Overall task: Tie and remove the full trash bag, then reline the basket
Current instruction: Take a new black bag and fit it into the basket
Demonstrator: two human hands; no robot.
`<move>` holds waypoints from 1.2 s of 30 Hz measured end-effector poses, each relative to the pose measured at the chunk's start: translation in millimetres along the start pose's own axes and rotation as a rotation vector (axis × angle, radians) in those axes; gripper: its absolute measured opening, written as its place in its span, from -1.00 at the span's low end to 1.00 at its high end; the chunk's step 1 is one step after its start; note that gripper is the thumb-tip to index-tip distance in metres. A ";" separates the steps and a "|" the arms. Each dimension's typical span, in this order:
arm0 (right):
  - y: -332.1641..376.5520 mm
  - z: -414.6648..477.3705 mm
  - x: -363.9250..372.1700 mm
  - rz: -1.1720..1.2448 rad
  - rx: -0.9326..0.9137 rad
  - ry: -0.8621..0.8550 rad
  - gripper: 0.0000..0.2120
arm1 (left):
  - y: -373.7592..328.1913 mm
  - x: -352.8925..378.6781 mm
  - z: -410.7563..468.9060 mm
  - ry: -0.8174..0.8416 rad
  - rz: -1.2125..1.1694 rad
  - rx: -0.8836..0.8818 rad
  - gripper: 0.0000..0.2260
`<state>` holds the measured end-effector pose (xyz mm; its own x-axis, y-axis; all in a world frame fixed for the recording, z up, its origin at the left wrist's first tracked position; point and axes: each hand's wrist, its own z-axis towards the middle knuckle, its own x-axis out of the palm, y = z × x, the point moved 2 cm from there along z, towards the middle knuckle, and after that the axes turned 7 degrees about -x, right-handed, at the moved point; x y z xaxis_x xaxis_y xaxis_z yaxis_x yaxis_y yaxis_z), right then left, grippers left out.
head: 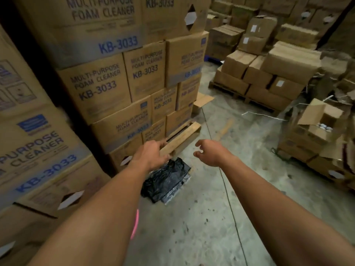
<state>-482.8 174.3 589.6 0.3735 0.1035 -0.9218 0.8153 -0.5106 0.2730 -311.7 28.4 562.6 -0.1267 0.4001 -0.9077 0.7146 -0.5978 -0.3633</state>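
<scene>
A folded pile of black trash bags lies flat on the concrete floor beside the pallet corner. My left hand reaches out just above the far edge of the pile, fingers apart, holding nothing. My right hand hovers to the right of the pile over bare floor, fingers curled loosely and apart, also empty. No basket and no full bag are in view.
Tall stacks of cardboard cartons on a wooden pallet stand at the left. More cartons on pallets and torn cardboard fill the right. A concrete aisle runs between them. Something thin and pink shows beside my left forearm.
</scene>
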 end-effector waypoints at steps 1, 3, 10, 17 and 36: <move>-12.6 18.6 -2.5 -0.015 -0.030 0.021 -0.55 | -4.4 6.5 9.7 0.000 -0.007 -0.045 -0.44; -32.1 53.9 -7.5 -0.029 -0.085 0.056 -0.56 | -9.3 18.5 28.0 0.010 -0.033 -0.129 -0.44; -74.7 167.0 14.0 -0.063 -0.240 0.193 -0.59 | 7.0 74.0 97.2 0.030 -0.131 -0.374 -0.40; -126.5 262.3 65.5 -0.059 -0.305 0.309 -0.61 | 13.7 135.3 170.0 -0.015 -0.215 -0.469 -0.50; -258.3 534.2 477.6 -0.087 -0.477 0.530 -0.57 | 166.3 551.2 345.6 0.026 -0.163 -0.740 -0.34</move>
<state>-751.4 -100.4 -68.2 0.3646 0.5894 -0.7209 0.9111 -0.0658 0.4070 -500.5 -90.6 -70.8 -0.2610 0.4653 -0.8458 0.9645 0.0893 -0.2485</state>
